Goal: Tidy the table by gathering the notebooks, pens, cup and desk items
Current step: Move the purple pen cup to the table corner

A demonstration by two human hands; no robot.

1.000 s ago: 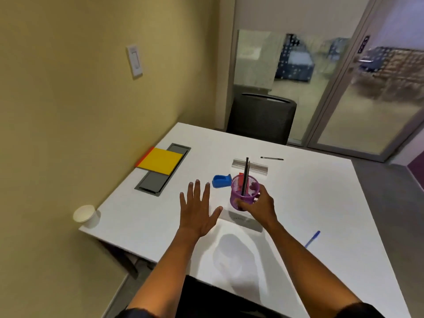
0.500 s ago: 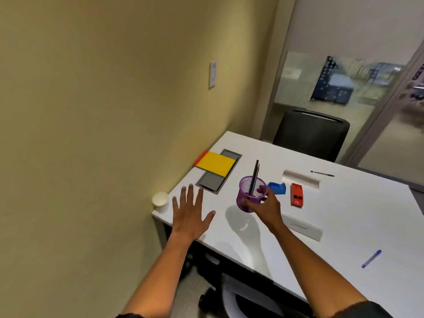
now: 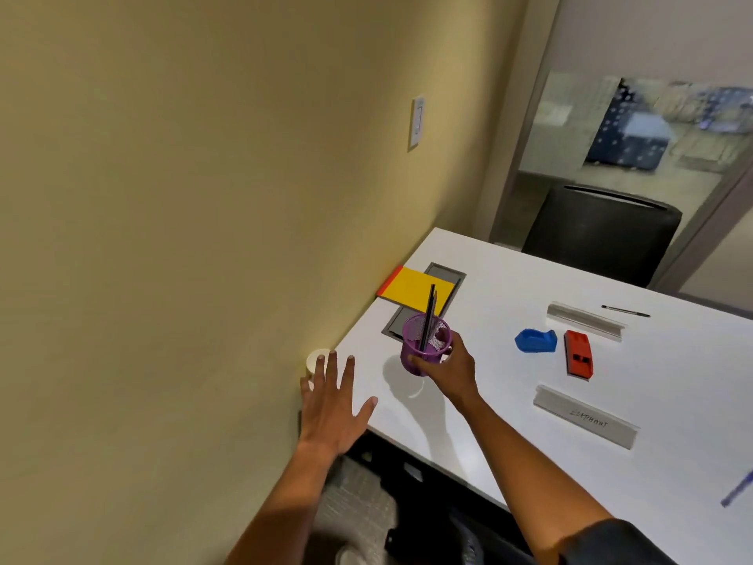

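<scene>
A right hand (image 3: pixel 446 367) gripped a purple mesh pen cup (image 3: pixel 426 344) just above the white table (image 3: pixel 489 279) at center frame, its dark pens (image 3: pixel 430 316) standing nearly upright, tips tilted slightly right. The left hand (image 3: pixel 332 405) hovered flat, fingers spread, at the table's lower-left corner beside a paper cup (image 3: pixel 315 358). At lower right, a long grey nameplate (image 3: pixel 584 415) lay diagonally, handwritten "ELEPHANT".

— Is any writing readable here?

— One word only. A long grey nameplate (image 3: pixel 585 416) lies flat on the white counter (image 3: pixel 672 385), and "ELEPHANT" is handwritten on it in dark capitals.

— Anything else, such as brands or numbers?

— No. Nothing else in view carries writing that can be made out.
</scene>
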